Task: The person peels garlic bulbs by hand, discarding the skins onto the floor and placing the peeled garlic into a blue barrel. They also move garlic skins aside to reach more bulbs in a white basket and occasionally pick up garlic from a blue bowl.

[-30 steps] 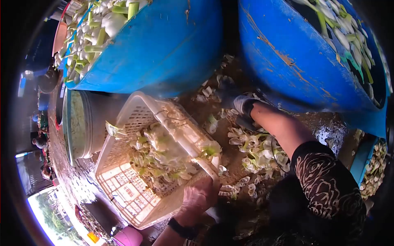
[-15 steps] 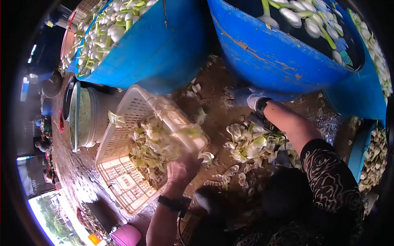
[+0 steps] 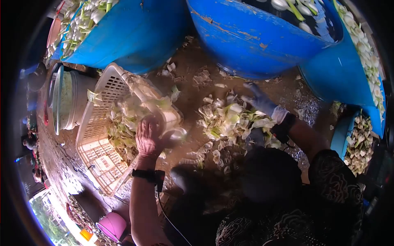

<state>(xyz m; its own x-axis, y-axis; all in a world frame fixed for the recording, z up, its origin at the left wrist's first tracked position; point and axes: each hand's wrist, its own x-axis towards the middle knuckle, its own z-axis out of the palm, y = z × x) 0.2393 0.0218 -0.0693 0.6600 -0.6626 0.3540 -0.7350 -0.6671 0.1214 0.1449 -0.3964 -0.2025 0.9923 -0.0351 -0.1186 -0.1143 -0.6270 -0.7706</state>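
My left hand (image 3: 148, 133) is bare. Its fingers lie stretched over pale, leafy peelings (image 3: 123, 125) at the near edge of a tilted white plastic basket (image 3: 98, 162); I see no object in its grip. My right hand (image 3: 264, 101) wears a greyish glove with a white cuff. Its fingers are spread just above the floor, beside a pile of pale green and white peelings (image 3: 232, 119). A smeared pale peeling (image 3: 176, 134) shows right of my left hand. Both wrists carry dark straps with a small device.
Large blue tubs (image 3: 262, 45) stand ahead, holding white bulbs with green stems, some in water. Left of the basket is a white bucket (image 3: 80, 98). A blue container (image 3: 340, 133) of brownish bulbs stands right, a pink bucket (image 3: 113, 225) lower left. Scraps litter the wet floor.
My left hand has moved farther over the peelings in the basket. My right hand has come back from near the blue tub towards the pile. The whole view has shifted.
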